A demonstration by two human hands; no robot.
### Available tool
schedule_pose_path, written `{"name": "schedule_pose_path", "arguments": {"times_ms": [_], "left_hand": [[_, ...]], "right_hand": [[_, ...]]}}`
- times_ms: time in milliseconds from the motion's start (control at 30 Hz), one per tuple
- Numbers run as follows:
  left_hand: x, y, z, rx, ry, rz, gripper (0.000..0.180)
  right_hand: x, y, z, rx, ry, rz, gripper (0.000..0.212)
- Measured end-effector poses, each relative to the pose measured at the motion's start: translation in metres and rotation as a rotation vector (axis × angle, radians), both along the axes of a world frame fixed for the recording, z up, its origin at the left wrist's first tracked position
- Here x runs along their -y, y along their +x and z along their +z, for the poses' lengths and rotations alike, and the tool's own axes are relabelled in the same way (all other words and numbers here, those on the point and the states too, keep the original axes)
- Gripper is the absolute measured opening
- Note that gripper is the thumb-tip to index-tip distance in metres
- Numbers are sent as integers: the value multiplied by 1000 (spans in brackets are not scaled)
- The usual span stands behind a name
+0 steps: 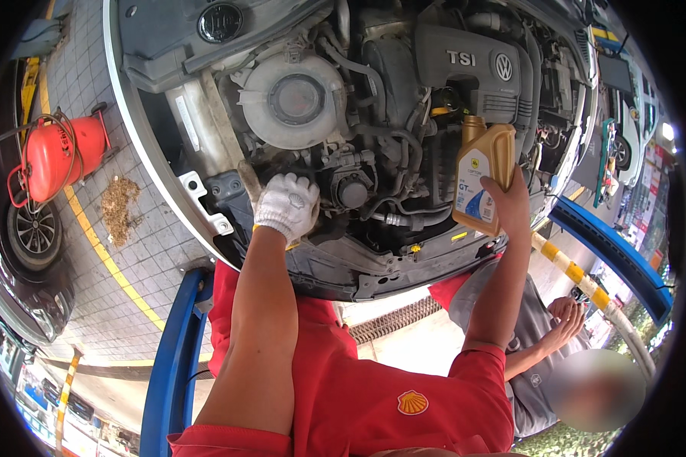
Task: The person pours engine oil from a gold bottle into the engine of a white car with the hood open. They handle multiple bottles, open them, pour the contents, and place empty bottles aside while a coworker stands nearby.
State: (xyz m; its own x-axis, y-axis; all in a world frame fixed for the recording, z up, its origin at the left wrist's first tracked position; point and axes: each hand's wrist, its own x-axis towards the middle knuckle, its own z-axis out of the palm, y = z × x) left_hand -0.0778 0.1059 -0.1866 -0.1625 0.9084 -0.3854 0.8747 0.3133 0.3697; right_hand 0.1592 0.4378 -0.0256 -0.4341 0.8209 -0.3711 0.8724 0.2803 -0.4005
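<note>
Fingers of the right hand [509, 201] curled round a gold bottle [474, 169], centre-right; the gloved left hand [287, 207] bent, centre-left, hold unclear.

Smooth, softly glossy plastic bottle [472, 169], rough matt knitted-cloth glove [287, 204], matt plastic engine cover [459, 64].

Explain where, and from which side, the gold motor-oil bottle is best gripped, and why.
The gold motor-oil bottle is probably best gripped around its right edge, coming from the right, thumb across the front. Its neck stands at the upper left, so this grip leaves it uncovered; the bare right hand holds the bottle this way.
</note>
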Motion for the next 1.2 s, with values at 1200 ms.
{"name": "schedule_pose_path", "arguments": {"times_ms": [1200], "left_hand": [[-2,-2,5,30,-94,-26,29]], "right_hand": [[-9,-5,-1,38,-15,16,55]]}}
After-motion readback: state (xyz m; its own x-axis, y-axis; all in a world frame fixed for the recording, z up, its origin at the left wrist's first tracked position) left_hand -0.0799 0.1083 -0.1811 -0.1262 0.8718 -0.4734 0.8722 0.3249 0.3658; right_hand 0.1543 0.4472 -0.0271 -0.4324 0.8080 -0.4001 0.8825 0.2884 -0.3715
